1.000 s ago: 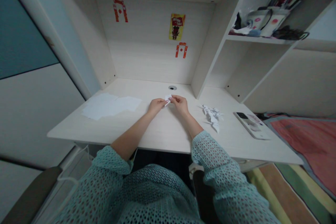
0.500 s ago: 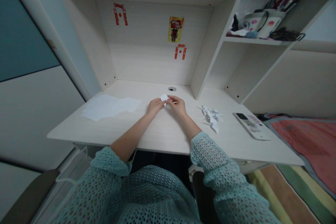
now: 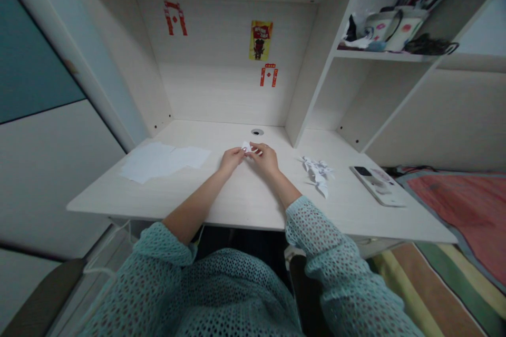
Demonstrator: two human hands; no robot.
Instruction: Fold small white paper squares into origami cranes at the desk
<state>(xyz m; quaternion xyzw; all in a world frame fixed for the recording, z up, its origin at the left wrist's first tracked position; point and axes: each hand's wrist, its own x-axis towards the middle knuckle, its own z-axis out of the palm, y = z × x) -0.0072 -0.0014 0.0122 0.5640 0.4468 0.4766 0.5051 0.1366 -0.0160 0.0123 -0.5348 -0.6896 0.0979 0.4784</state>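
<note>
A small folded piece of white paper [image 3: 246, 146] is held between both hands over the middle of the desk. My left hand [image 3: 232, 160] pinches it from the left. From the right, the fingers of my right hand [image 3: 264, 158] close on its other side, covering much of it. Several white sheets of paper [image 3: 154, 162] lie spread flat on the desk to the left. A pile of small folded paper pieces [image 3: 317, 172] rests on the desk to the right of my right hand.
A white phone [image 3: 377, 186] lies near the right end of the white desk [image 3: 245, 205]. The cable hole [image 3: 257, 132] is behind my hands. Cups with pens and scissors [image 3: 407, 21] stand on the right shelf. An upright panel [image 3: 314, 73] divides the shelving.
The paper between my hands shows less of itself, its upper tip now lower and more covered by fingers. The whole view has tilted slightly downward.
</note>
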